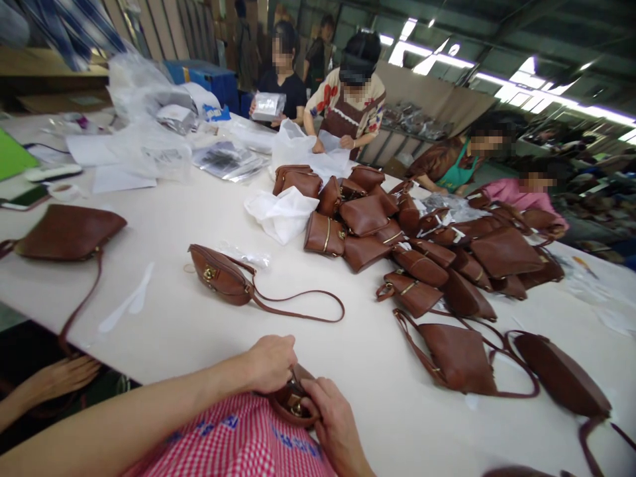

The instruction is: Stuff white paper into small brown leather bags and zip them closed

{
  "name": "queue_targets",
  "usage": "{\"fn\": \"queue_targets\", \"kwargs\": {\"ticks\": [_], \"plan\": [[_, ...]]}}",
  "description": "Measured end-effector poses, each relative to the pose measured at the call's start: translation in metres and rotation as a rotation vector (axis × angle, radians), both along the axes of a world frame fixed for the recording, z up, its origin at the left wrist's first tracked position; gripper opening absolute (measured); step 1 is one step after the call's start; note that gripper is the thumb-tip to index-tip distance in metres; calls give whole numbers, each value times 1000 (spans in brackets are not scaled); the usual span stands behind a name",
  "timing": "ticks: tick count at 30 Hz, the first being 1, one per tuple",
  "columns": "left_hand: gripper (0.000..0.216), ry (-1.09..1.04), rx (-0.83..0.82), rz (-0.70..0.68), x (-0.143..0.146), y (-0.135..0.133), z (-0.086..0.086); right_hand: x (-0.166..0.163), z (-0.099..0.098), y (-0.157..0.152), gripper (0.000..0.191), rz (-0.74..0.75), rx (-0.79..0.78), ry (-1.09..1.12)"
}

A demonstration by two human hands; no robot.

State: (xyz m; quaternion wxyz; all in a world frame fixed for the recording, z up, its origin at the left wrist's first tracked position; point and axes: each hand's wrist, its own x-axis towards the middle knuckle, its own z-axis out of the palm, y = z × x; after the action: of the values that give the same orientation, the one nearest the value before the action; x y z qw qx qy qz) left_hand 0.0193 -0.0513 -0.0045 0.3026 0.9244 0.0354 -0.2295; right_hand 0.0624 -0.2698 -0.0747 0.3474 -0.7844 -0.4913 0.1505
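Both of my hands hold one small brown leather bag (291,403) at the near edge of the white table (348,344), just above my pink checked clothing. My left hand (271,361) grips its top from the left. My right hand (335,421) grips it from the right, fingers by the brass clasp. Most of the bag is hidden under my hands. Farther out on the table lies another brown bag (221,275) with its long strap looped to the right.
A large heap of brown bags (422,242) fills the table's middle and right, with white plastic bags (283,212) beside it. One more bag (67,232) lies at the left edge. Another person's hand (62,377) rests low left. Several people work at the far side.
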Motion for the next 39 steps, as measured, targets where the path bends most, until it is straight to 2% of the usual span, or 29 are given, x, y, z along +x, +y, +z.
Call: {"fn": "queue_targets", "kwargs": {"ticks": [6,11,15,18,21,25,28,31,39], "plan": [[9,15,-166,4,-11,31,-12,5,-3,-2,29,-34,37,9],[16,17,-332,69,-27,45,-23,2,-2,0,32,-44,21,23],[15,-12,-409,95,-33,43,-31,-3,5,-10,21,-29,-19,20],[11,-39,-421,107,-31,38,-36,-6,16,-9,38,14,-68,-1],[9,-54,-414,97,-27,30,-37,-10,21,5,53,36,-89,-43],[13,-91,-361,96,-25,18,-33,-16,13,33,40,-21,-166,-161],[17,-132,-286,146,-28,11,-26,-17,6,40,28,-67,-213,-241],[17,-141,-272,219,-35,9,-24,-17,3,35,20,-54,-169,-283],[13,-5,-479,481,-50,17,-50,-13,-7,28,28,-38,-132,-263]]}}
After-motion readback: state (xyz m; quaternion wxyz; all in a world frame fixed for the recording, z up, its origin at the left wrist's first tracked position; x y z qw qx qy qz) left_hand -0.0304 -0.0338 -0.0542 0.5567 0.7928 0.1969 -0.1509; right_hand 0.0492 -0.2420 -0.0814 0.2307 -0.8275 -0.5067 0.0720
